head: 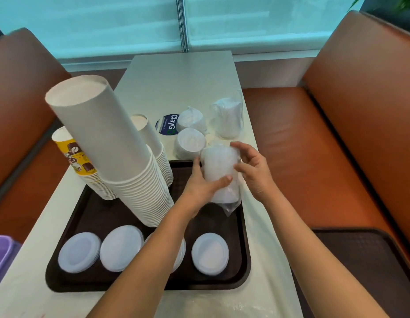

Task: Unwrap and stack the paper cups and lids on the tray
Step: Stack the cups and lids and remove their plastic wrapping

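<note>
White desk (190, 74) between two brown benches carries the dark tray (243, 226), on which stand three tall stacks of paper cups (121, 157) (one with a yellow printed top cup) and, in the near row, four low piles of white lids (209, 253). Above the tray's far right corner both hands hold a wrapped sleeve of lids (220, 171): the left hand (199, 187) has its grip curled round the sleeve's near side, the right hand (252, 171) clasps the far side. Unwrapping appears to be the step in hand; next, the loose plastic must be pulled off. Three more wrapped bundles (191, 143) wait on the desk beyond.
</note>
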{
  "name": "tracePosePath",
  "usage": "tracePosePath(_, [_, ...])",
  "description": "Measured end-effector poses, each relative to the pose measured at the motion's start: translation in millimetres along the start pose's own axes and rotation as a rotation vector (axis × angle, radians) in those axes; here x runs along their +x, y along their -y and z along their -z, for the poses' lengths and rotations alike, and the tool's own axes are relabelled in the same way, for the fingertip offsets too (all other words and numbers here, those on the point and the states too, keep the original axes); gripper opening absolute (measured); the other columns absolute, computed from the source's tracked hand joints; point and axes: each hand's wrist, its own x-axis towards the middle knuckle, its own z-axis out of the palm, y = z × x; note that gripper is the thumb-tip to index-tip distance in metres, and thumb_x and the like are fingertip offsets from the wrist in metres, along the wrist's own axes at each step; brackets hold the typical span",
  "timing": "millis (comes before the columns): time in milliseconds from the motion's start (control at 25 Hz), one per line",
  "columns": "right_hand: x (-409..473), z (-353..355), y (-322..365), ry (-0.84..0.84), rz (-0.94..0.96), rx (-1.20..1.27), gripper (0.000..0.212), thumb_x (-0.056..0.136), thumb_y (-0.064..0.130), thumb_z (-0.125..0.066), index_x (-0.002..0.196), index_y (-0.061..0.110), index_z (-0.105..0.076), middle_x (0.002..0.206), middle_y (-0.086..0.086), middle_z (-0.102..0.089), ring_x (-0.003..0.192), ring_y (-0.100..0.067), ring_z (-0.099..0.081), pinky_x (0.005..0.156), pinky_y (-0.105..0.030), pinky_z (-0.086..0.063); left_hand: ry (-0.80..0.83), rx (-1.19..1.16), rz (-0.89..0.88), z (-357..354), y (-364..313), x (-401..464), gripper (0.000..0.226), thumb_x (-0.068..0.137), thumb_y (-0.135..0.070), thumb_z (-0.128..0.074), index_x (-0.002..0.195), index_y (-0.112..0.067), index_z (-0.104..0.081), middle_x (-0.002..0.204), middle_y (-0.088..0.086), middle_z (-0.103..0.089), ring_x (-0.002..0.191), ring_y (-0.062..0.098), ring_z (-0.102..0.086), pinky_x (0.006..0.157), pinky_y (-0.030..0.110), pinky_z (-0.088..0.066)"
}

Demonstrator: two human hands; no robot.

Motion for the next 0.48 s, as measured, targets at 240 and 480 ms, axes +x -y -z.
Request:
tracePosePath(240, [-22,-36,-13,-0.011,-0.054,-0.259,0.107,0.055,0.027,-0.075,0.147,0.021,-0.021,0.135,0.004,-0.041,0.124,-0.011,-0.043,0.103,-0.022,-0.036,-0.028,0.074,-0.200,10,32,-26,0.097,0.067,0.010,-0.076,0.143,-0.019,-0.023,0.123,-0.010,-0.047,0.106,-0.008,-0.051,0.080,0.008,-0.047])
tracePosePath(480, [-35,-46,-38,-0.082,-0.059,-0.303,0.108,0.036,0.047,-0.076,0.134,0.022,-0.036,0.131,-0.002,-0.048,0.122,-0.016,-0.047,0.103,-0.028,-0.040,-0.064,0.184,-0.197,12,51,-28,0.089,0.067,0.003,-0.079,0.134,-0.028,-0.029,0.112,-0.017,-0.049,0.098,-0.009,-0.051,0.074,-0.002,-0.039])
